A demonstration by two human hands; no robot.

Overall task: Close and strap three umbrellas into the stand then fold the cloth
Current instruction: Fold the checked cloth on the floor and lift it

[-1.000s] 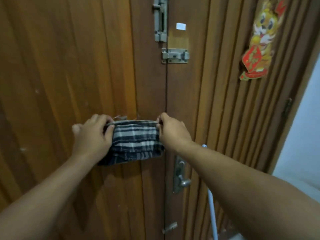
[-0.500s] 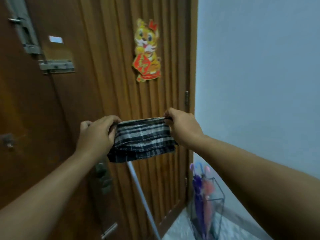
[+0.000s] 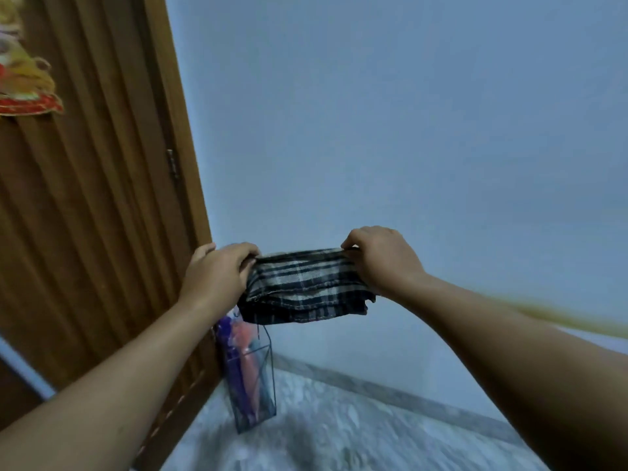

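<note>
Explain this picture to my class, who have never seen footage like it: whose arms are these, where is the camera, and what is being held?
The camera sits on a person's head and looks forward and down, so the two arms reaching in from the bottom are that person's own. The left hand and the right hand each grip one end of a folded checked cloth, held up in the air between them. Below it, on the pale speckled floor, stands a clear umbrella stand with closed purple and pink umbrellas inside. A brown wooden door is at the left, a plain wall behind.
</note>
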